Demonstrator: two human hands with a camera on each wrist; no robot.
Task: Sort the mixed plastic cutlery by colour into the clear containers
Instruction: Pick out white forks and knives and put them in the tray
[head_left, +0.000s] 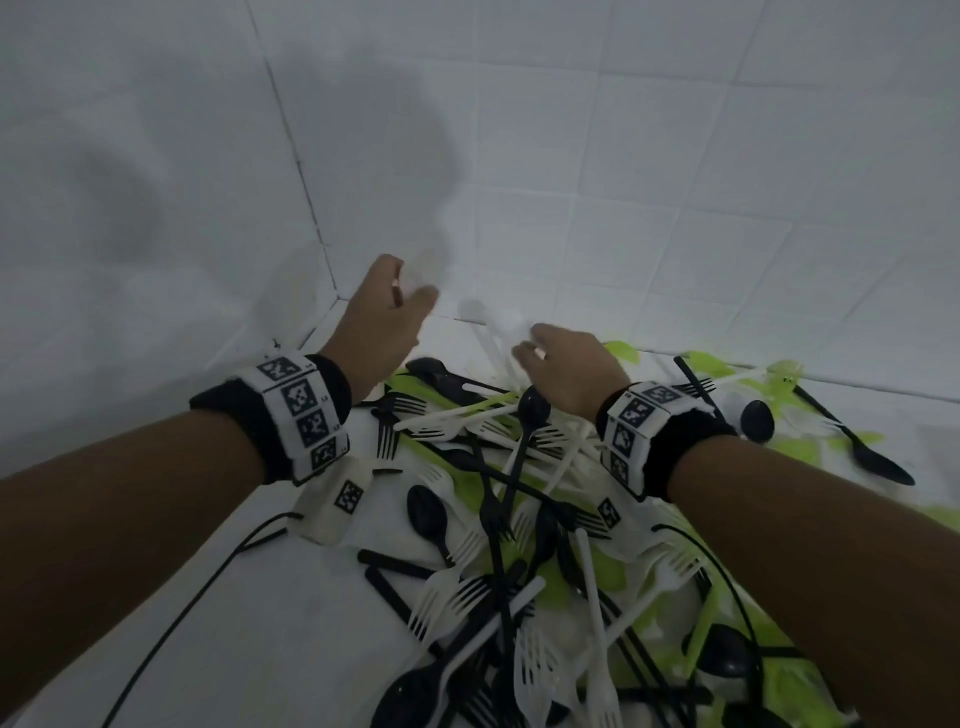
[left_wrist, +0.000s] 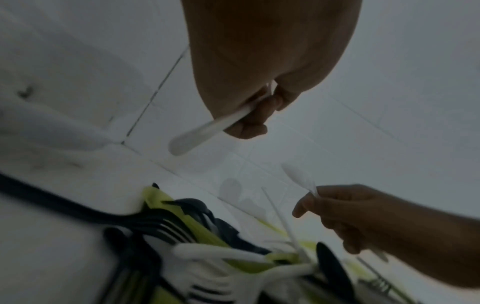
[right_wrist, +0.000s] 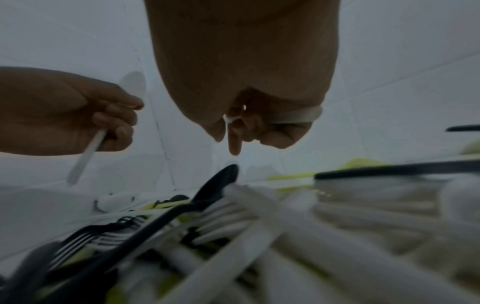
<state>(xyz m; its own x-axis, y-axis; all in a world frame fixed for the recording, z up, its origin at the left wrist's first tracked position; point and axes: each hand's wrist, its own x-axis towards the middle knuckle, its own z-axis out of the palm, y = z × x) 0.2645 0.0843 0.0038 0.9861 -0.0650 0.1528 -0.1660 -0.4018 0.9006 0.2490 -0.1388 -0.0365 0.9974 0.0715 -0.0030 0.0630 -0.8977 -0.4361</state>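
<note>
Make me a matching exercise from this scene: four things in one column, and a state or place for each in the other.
1. left hand
2. right hand
3. black spoon
4. cable

a. lies on the counter, far right of the pile
b. grips a white spoon, bowl pointing down-left in the left wrist view
c. runs across the counter under the left forearm
d. pinches a white spoon, bowl up

1-b, 2-d, 3-a, 4-c

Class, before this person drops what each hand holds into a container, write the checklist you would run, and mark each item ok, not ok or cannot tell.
1. Left hand grips a piece: ok, a white spoon.
2. Right hand grips a piece: ok, a white piece; its type cannot be told.
3. Both pieces match in colour: ok, both white.
4. Clear container in sight: not ok, none shows in any view.
5. Hands lifted above the cutlery pile: ok.
6. Nothing else caught in either grip: cannot tell.
</note>
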